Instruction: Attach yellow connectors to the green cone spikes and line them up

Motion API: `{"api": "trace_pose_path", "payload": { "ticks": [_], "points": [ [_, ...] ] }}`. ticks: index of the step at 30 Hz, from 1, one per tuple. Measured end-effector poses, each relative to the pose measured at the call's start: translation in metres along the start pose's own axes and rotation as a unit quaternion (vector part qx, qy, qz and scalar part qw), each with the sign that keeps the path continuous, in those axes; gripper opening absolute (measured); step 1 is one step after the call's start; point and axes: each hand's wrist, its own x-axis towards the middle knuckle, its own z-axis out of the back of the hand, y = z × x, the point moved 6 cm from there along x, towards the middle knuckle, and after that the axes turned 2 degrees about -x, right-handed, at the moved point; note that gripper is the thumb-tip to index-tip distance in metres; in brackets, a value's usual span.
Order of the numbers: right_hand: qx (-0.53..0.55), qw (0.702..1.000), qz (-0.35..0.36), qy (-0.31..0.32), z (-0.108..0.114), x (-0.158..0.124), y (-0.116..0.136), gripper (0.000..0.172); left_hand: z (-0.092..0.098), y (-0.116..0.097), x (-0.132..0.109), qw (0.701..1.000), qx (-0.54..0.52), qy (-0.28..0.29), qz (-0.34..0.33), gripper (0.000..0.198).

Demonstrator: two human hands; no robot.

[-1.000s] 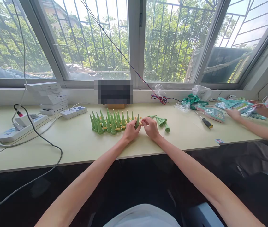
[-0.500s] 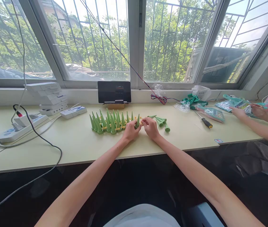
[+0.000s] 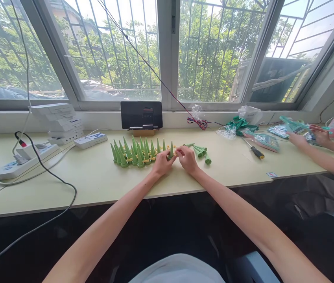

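My left hand [image 3: 161,163] is closed round a green cone [image 3: 171,151] that stands upright at the right end of a cluster of green cones [image 3: 134,153] on the pale desk [image 3: 102,181]. My right hand [image 3: 187,158] touches the left one, its fingers pinched on something small beside that cone; I cannot make out what. Several loose green cones [image 3: 201,151] lie on their sides just right of my right hand. Small yellow pieces show among the standing cones.
A phone on a stand [image 3: 141,115] leans at the sill. A power strip [image 3: 16,165], cables and stacked white boxes [image 3: 62,122] sit left. A screwdriver [image 3: 253,149] and plastic bags [image 3: 261,139] lie right, where another person's hands [image 3: 308,137] handle packets.
My hands stay together at the cone, barely moving. The other person's hands at the right have lifted and shifted their packets.
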Motion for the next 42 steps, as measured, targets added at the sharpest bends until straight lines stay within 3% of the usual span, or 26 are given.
{"api": "trace_pose_path", "payload": {
  "ticks": [24, 29, 34, 42],
  "points": [
    [-0.015, 1.000, 0.003, -0.001, -0.001, 0.000, 0.003, 0.018, 0.000, 0.000, 0.000, 0.993, -0.108, 0.020, 0.047, 0.027],
    [-0.054, 0.998, -0.036, -0.012, 0.001, 0.000, -0.001, 0.027, 0.000, 0.002, 0.001, 0.990, -0.127, 0.013, 0.057, 0.025],
    [-0.065, 0.994, -0.087, 0.022, -0.002, 0.000, -0.007, 0.039, 0.001, 0.004, 0.001, 0.988, -0.144, 0.007, 0.060, 0.025],
    [-0.037, 0.995, -0.080, 0.037, -0.003, 0.001, -0.005, 0.035, 0.000, 0.005, 0.001, 0.984, -0.164, 0.007, 0.067, 0.029]
  ]
}}
